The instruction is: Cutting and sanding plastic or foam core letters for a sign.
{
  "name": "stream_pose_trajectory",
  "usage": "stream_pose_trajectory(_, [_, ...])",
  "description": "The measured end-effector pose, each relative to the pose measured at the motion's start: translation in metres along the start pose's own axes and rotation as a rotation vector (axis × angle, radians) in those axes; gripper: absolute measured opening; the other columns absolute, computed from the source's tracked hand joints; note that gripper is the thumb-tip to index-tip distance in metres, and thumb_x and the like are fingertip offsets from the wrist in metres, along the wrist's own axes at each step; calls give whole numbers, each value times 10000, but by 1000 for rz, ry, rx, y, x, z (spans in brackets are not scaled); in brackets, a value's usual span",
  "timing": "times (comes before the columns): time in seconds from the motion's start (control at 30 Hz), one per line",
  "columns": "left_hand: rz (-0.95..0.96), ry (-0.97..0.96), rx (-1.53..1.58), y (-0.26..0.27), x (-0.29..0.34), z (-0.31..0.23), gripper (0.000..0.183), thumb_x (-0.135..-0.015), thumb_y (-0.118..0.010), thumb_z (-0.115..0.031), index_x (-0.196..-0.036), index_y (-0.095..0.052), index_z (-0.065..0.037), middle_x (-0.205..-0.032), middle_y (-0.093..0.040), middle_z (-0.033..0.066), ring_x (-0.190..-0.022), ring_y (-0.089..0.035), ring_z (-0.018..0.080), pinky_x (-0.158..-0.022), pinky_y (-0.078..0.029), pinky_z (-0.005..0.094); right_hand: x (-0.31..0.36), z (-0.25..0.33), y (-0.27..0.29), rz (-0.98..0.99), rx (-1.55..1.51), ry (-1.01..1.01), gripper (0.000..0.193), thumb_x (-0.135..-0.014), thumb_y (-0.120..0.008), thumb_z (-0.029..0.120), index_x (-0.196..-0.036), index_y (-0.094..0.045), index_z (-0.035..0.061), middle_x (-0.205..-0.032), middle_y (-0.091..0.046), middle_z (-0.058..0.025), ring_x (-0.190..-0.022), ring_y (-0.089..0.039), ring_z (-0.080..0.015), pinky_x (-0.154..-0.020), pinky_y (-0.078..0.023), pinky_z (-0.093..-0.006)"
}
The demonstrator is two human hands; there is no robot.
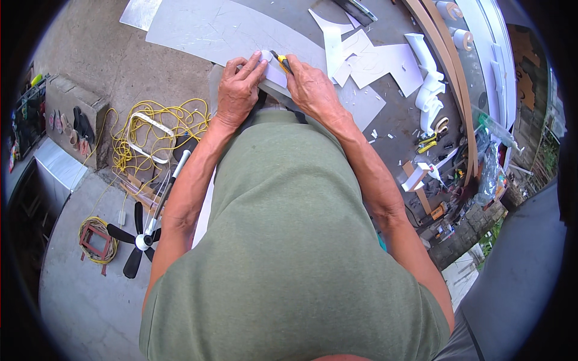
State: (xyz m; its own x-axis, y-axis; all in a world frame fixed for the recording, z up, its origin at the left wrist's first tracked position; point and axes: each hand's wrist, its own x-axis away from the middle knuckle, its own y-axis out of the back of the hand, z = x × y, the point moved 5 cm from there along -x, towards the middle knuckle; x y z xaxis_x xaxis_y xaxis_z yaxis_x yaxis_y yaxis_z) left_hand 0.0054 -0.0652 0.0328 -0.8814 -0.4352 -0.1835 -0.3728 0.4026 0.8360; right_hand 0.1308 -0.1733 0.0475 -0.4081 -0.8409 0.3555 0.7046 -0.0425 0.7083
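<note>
My right hand [310, 85] grips a yellow and black utility knife [281, 61], its tip pointing up and left. Close beside it, my left hand [238, 90] has its fingers bent together against a small white piece [267, 56] of sheet material. That piece lies at the near edge of a large pale grey board [211, 30] with scratch lines across it. The knife tip is beside the white piece; whether it touches cannot be made out. To the right of my right hand lie white sheet offcuts [364, 63] of irregular shapes.
At the right are a curled white strip [428, 90], scissors [441, 126], a glue gun [435, 173] and long brown strips [460, 72]. Small white scraps dot the dark table [385, 138]. On the floor at left lie a tangled yellow cord [141, 141] and a black-bladed fan [133, 260].
</note>
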Motion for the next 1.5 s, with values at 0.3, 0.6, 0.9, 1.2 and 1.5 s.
stream_pose_trajectory(0.3, [15,-45,-64,-1,-2,-2,402,-768,-719,-45,-1169,-721,-34,-1262,-690,89,-975,-571,249,-833,-531,328,1,3,-2,35,-14,-50,256,-966,-535,137,-1189,-480,24,-911,-660,-261,-805,-655,-459,-712,-507,-541])
stream_pose_trajectory(0.6, [26,-95,-181,-10,0,-3,399,-797,-721,-58,-1195,-710,-31,-1261,-690,118,-766,-567,204,-753,-508,339,10,12,-7,20,-5,-58,198,-950,-524,95,-1099,-474,-25,-853,-652,-287,-790,-656,-479,-692,-503,-561])
stream_pose_trajectory(0.9, [23,24,60,-3,1,5,375,-822,-707,-81,-1196,-703,-53,-1270,-686,105,-881,-612,240,-819,-503,337,23,-3,14,5,-174,-134,241,-954,-548,140,-1149,-509,6,-863,-662,-271,-810,-662,-467,-715,-498,-552])
stream_pose_trajectory(1.2, [-76,118,116,13,-1,13,473,-820,-733,-155,-1281,-656,-82,-1314,-664,70,-1055,-595,262,-915,-470,377,30,-24,14,83,-167,-138,304,-961,-585,201,-1222,-531,53,-850,-679,-217,-796,-670,-422,-693,-497,-518])
stream_pose_trajectory(1.5, [74,125,-240,12,1,-11,705,-776,-802,-390,-1383,-591,-99,-1477,-536,37,-1340,-427,281,-1078,-315,433,23,-14,5,88,130,-17,335,-937,-623,190,-1245,-592,61,-1072,-686,-168,-920,-672,-358,-782,-528,-430])
